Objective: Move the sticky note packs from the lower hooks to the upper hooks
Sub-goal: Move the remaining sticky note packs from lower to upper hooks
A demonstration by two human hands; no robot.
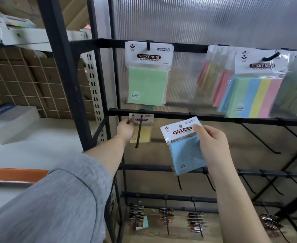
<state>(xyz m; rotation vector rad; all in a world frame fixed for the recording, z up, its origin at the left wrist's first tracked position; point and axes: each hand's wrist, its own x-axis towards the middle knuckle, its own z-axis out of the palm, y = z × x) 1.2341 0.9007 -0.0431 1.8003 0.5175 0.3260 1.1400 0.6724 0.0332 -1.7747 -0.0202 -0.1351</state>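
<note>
L hand [125, 128] pinches yellow pack [141, 128]; R hand [212, 142] holds blue pack [184, 146].

top rail: green pack [147, 85], striped packs [253, 97] occupy hooks | gap between open

"STICKY NOTE" on every readable header card

The blue pack [186, 148] pinched in the right hand [212, 144] reads "STICKY NOTE"; so does the yellow pack [141, 128] at the left hand [125, 128], the green pack [148, 72] above it, and, blurred, the striped pack [254, 92] up right. Smaller print is unreadable.
</note>
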